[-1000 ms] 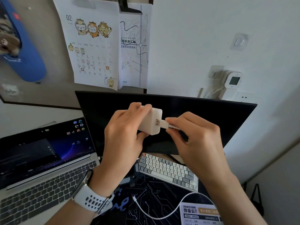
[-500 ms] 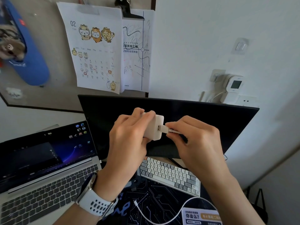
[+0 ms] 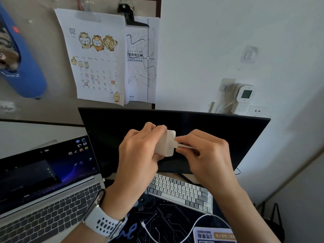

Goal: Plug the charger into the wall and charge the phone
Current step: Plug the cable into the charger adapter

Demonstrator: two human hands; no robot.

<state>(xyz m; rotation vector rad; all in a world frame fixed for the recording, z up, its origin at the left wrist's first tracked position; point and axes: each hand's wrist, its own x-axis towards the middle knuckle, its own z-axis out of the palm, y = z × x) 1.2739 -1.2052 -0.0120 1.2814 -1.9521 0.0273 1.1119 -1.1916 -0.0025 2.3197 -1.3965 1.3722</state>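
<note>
Head view: your left hand (image 3: 140,155) grips the charger (image 3: 166,143) to steady it — the right hand (image 3: 205,155) pinches the cable (image 3: 185,146) plug at its port, prob. seating it.

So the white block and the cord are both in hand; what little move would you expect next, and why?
Probably a short push of the white cable plug fully into the white charger block. The right hand pinches the plug right at the block's port while the left hand grips the block, but whether it is seated cannot be told. The free wall socket comes afterwards.
</note>
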